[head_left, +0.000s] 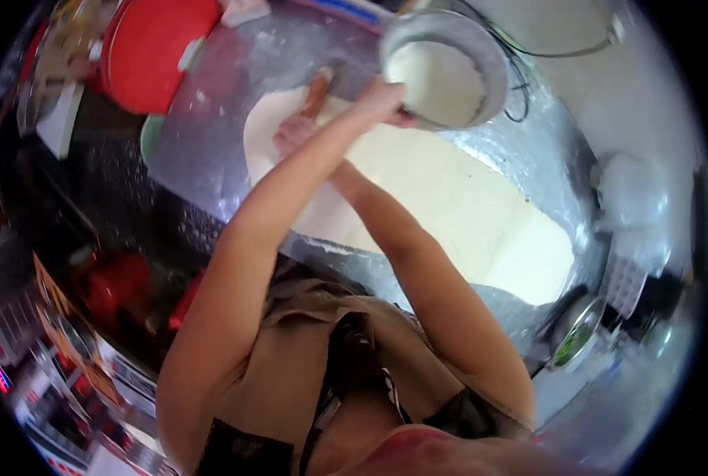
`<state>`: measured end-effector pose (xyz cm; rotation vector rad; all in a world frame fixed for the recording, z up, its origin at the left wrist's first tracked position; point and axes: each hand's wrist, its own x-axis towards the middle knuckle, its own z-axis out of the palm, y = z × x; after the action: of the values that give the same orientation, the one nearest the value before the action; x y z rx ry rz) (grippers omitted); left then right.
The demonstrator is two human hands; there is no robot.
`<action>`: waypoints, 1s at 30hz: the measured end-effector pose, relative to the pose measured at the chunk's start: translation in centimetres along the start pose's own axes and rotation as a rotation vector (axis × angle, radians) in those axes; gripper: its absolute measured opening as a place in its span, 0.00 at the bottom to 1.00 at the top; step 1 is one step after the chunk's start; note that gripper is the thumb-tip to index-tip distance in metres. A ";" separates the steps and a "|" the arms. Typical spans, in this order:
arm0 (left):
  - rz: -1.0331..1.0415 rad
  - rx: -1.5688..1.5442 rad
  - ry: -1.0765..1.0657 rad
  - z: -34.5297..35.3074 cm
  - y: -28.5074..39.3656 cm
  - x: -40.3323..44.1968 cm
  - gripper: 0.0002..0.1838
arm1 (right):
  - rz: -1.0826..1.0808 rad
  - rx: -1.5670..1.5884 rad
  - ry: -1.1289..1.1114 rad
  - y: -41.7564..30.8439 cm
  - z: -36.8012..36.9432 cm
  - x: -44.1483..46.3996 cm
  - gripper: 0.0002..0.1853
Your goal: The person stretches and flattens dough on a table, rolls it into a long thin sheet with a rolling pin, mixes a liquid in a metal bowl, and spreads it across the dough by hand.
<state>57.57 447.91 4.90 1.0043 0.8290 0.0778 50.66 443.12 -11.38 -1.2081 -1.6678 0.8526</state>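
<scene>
A long pale sheet of dough (pixel 449 198) lies flat across the metal table (pixel 211 103). My forearms cross above it. My left hand (pixel 385 103) reaches to the right and grips the near left rim of a round metal bowl (pixel 493 67), which holds pale flour or a similar powder. Beneath and left of that arm, my right hand (pixel 294 135) is closed around the near end of a brown rolling pin (pixel 316 94), over the left part of the dough. The pin's far end points up, away from me.
A large red tub (pixel 159 51) stands at the upper left, beside a green bowl edge (pixel 149 139). Black cable (pixel 520 87) lies right of the metal bowl. Plastic bags (pixel 631 190), a tray (pixel 625 287) and a bowl with greens (pixel 580 332) are at the right.
</scene>
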 end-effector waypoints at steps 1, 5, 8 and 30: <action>0.110 0.014 0.066 2.4 -1.0 -0.1 0.24 | 0.133 0.199 -0.077 -0.3 0.5 -0.3 0.21; 0.810 0.620 0.326 2.9 -6.3 -11.3 0.33 | -0.392 -0.515 -0.099 -5.6 -6.4 0.7 0.24; 0.625 1.172 0.513 -1.6 -14.8 -20.1 0.39 | -0.365 -0.699 -0.241 -7.4 -8.7 1.2 0.24; 0.007 1.411 1.327 -20.7 -17.5 -20.8 0.36 | -0.183 -0.683 -0.077 -7.9 5.6 18.6 0.25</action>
<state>24.34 444.18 -2.03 2.3425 2.2286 0.1789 40.10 458.41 -1.69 -1.4400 -2.1839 0.2062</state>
